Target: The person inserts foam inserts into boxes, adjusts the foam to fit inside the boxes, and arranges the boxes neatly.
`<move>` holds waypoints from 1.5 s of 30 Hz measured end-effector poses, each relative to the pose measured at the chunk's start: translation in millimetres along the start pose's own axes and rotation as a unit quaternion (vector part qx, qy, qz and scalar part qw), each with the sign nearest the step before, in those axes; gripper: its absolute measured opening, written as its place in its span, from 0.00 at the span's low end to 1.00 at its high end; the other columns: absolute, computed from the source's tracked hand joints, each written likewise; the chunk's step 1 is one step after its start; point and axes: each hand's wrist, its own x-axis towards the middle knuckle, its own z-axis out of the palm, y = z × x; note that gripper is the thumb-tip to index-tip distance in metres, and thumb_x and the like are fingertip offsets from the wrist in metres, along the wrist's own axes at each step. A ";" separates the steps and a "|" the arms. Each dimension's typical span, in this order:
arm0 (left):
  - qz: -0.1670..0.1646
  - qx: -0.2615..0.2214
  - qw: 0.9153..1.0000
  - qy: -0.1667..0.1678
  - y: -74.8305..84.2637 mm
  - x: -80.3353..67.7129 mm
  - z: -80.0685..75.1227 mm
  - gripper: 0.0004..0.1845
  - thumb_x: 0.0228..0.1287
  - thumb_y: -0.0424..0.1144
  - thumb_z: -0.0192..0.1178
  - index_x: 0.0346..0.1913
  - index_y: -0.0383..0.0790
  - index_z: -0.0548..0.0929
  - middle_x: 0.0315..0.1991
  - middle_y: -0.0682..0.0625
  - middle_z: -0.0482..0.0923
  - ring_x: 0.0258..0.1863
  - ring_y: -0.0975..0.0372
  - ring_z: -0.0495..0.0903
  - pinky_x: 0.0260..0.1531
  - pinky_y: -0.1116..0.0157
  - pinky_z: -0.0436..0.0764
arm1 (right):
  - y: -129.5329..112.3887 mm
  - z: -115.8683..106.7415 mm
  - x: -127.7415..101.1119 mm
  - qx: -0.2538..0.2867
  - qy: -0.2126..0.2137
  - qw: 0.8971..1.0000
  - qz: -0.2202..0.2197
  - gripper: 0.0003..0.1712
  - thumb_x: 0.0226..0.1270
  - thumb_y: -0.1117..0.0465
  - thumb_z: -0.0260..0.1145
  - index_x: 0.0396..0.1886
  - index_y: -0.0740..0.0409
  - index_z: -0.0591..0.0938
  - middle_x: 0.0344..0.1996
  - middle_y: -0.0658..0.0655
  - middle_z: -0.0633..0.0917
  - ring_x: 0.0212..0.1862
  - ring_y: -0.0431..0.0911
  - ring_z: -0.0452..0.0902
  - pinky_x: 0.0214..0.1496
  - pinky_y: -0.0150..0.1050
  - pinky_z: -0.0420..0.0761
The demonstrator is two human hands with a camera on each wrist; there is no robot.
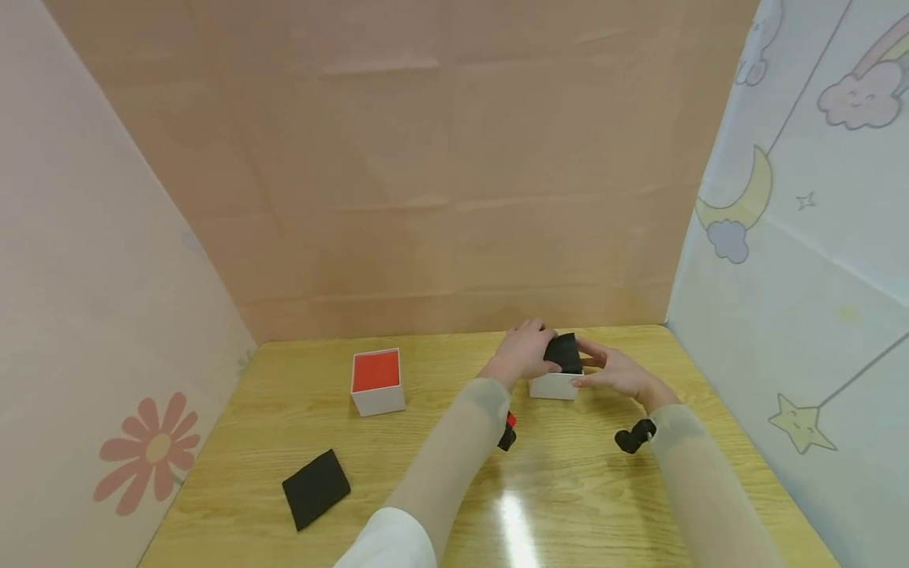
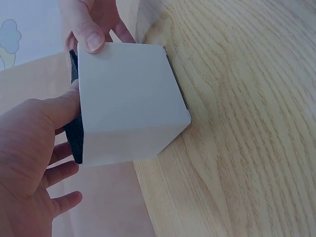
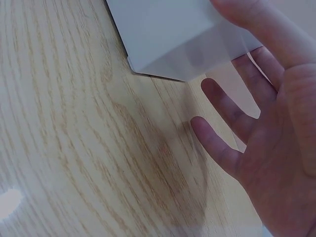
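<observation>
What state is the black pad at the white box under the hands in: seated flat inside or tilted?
Tilted: the black pad sits slanted across the white box, held by left hand and right hand.

We hold both forearms extended forward; our left hand and right hand face each other, fingers loosely curved.
</observation>
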 end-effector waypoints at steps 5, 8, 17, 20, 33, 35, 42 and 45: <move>0.005 -0.001 1.000 0.004 1.4 1.4 0.4 0.35 0.70 0.64 0.68 0.76 0.57 0.77 0.69 0.55 0.73 0.68 0.59 0.72 0.70 0.54 0.72 | -1.0 0.5 -1.9 0.002 -0.001 1.000 -0.004 0.58 0.72 0.55 0.77 0.89 0.58 0.51 0.85 0.67 0.55 0.77 0.72 0.62 0.70 0.63 0.75; 0.005 -0.003 1.000 0.009 2.0 2.1 -0.9 0.35 0.69 0.64 0.69 0.75 0.57 0.78 0.68 0.54 0.74 0.67 0.59 0.72 0.70 0.54 0.73 | -2.1 -0.1 -2.3 0.002 0.001 1.000 -0.004 0.58 0.72 0.55 0.77 0.89 0.57 0.51 0.85 0.67 0.55 0.78 0.72 0.62 0.71 0.65 0.73; -0.007 -0.009 1.000 -0.003 0.3 4.7 -1.3 0.35 0.68 0.65 0.68 0.76 0.62 0.78 0.67 0.54 0.73 0.67 0.59 0.71 0.71 0.53 0.71 | -2.3 1.3 -1.0 0.006 0.005 1.000 -0.002 0.57 0.71 0.56 0.77 0.89 0.57 0.52 0.85 0.66 0.56 0.77 0.71 0.63 0.71 0.65 0.74; -0.009 -0.010 1.000 -0.003 -0.6 5.3 0.2 0.33 0.70 0.66 0.65 0.75 0.63 0.78 0.72 0.53 0.71 0.71 0.58 0.69 0.73 0.52 0.69 | -0.8 1.9 -1.8 0.007 0.004 1.000 -0.001 0.57 0.72 0.56 0.77 0.89 0.58 0.51 0.85 0.67 0.54 0.77 0.72 0.62 0.71 0.66 0.73; 0.042 -0.015 0.998 0.032 17.0 7.2 -2.8 0.27 0.75 0.63 0.63 0.72 0.66 0.81 0.79 0.51 0.64 0.78 0.55 0.63 0.77 0.53 0.64 | 0.2 3.8 -3.1 0.020 0.005 1.000 -0.002 0.58 0.72 0.56 0.76 0.89 0.56 0.50 0.86 0.65 0.53 0.79 0.72 0.58 0.73 0.70 0.67; 0.051 -0.003 0.998 0.027 20.7 7.5 -2.8 0.24 0.76 0.62 0.62 0.71 0.66 0.82 0.80 0.50 0.64 0.78 0.55 0.63 0.77 0.53 0.64 | 0.1 4.3 -2.9 0.019 0.005 1.000 0.003 0.59 0.72 0.55 0.76 0.89 0.56 0.49 0.86 0.66 0.53 0.79 0.72 0.57 0.74 0.71 0.66; 0.055 0.024 0.998 0.025 21.9 10.7 2.0 0.18 0.79 0.58 0.61 0.66 0.68 0.85 0.79 0.52 0.64 0.79 0.57 0.61 0.77 0.53 0.64 | 1.0 5.0 -0.8 0.013 0.009 1.000 0.006 0.59 0.72 0.54 0.77 0.89 0.57 0.49 0.85 0.66 0.54 0.79 0.70 0.59 0.73 0.68 0.69; 0.060 0.033 0.997 0.026 19.6 11.5 0.7 0.14 0.78 0.58 0.62 0.61 0.69 0.88 0.79 0.52 0.65 0.78 0.57 0.62 0.76 0.53 0.65 | 0.9 3.5 -1.2 0.013 0.010 1.000 -0.002 0.58 0.72 0.54 0.76 0.89 0.57 0.49 0.85 0.65 0.54 0.79 0.70 0.60 0.73 0.67 0.69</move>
